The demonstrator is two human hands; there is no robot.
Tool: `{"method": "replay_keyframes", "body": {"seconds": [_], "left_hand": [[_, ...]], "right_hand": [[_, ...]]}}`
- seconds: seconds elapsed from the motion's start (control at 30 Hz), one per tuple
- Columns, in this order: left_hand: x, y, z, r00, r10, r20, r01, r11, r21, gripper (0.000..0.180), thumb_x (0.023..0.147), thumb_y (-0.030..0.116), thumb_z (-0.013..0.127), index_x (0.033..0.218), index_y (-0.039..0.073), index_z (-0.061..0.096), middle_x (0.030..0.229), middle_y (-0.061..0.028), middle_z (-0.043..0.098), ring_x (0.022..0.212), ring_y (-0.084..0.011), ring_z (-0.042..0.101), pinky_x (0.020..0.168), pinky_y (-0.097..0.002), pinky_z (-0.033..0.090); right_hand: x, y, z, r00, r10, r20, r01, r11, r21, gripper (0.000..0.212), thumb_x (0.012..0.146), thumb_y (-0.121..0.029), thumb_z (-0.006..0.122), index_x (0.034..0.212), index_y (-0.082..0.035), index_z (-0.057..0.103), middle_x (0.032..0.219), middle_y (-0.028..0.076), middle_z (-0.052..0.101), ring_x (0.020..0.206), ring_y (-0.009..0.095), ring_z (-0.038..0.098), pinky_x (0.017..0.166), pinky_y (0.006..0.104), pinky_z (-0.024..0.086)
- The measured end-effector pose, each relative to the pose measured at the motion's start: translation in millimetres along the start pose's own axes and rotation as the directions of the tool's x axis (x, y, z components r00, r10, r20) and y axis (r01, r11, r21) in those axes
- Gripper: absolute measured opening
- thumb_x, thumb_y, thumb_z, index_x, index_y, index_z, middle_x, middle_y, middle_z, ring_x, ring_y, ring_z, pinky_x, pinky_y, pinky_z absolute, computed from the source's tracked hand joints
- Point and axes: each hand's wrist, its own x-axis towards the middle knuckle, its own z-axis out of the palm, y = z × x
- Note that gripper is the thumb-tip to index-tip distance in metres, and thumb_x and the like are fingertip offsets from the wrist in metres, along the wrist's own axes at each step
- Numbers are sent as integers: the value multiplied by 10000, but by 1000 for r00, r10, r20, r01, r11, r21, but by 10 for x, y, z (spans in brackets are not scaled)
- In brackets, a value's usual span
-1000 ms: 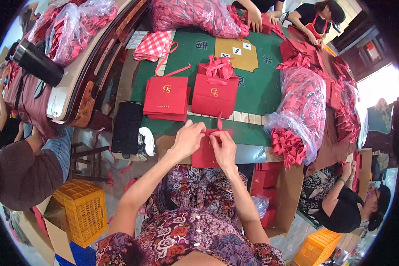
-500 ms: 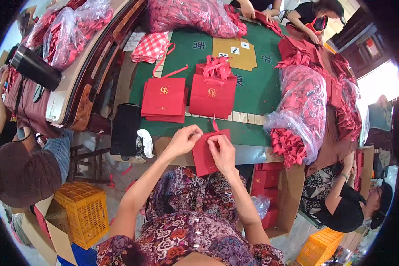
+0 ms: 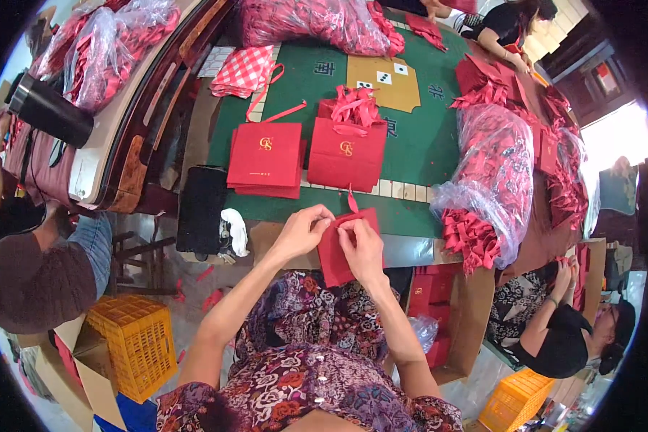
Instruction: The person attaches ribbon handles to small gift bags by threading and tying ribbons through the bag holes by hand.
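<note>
At the near edge of the green table I have a small red paper gift bag between my hands, held slightly tilted. My left hand pinches at its upper left edge. The fingers of my right hand are closed on its upper part, over the front. A red ribbon end sticks up above the bag between the two hands. What exactly lies between the fingertips is too small to make out. Just beyond are a flat stack of red bags and another bag stack topped with bunched red ribbons.
A clear plastic sack of red ribbons lies to the right; another sack lies at the far side. A red checked cloth lies far left. Cartons and yellow crates stand below. Co-workers sit around, one at the right.
The bag and both hands have shifted very slightly right, with the same hold. At the far side, a co-worker's hands have drawn back from the red material.
</note>
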Motion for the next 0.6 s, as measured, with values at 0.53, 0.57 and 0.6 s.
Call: {"method": "replay_keyframes", "body": {"seconds": [0.53, 0.57, 0.6], "left_hand": [[-47, 20, 213, 945, 250, -209, -215, 961, 176, 116, 922, 77, 584, 986, 8, 652, 839, -157, 703, 703, -260, 689, 636, -355, 524], [-34, 26, 204, 946, 250, -207, -215, 961, 175, 116, 922, 77, 584, 986, 8, 652, 839, -157, 703, 703, -260, 689, 636, -355, 524], [-24, 31, 187, 955, 226, -189, -196, 966, 167, 113, 920, 88, 595, 983, 15, 655, 822, -144, 700, 669, -237, 668, 613, -349, 511]], "right_hand": [[38, -43, 60, 999, -19, 30, 25, 974, -223, 163, 839, -38, 688, 964, -30, 586, 857, 180, 656, 787, 391, 646, 678, 471, 516], [52, -62, 41, 999, 15, 31, -8, 979, -205, 172, 847, -27, 681, 991, -28, 587, 871, 183, 660, 804, 393, 652, 684, 462, 522], [69, -78, 25, 999, 17, 30, -10, 979, -205, 172, 847, -27, 681, 991, -28, 587, 871, 183, 660, 804, 393, 652, 684, 462, 522]]}}
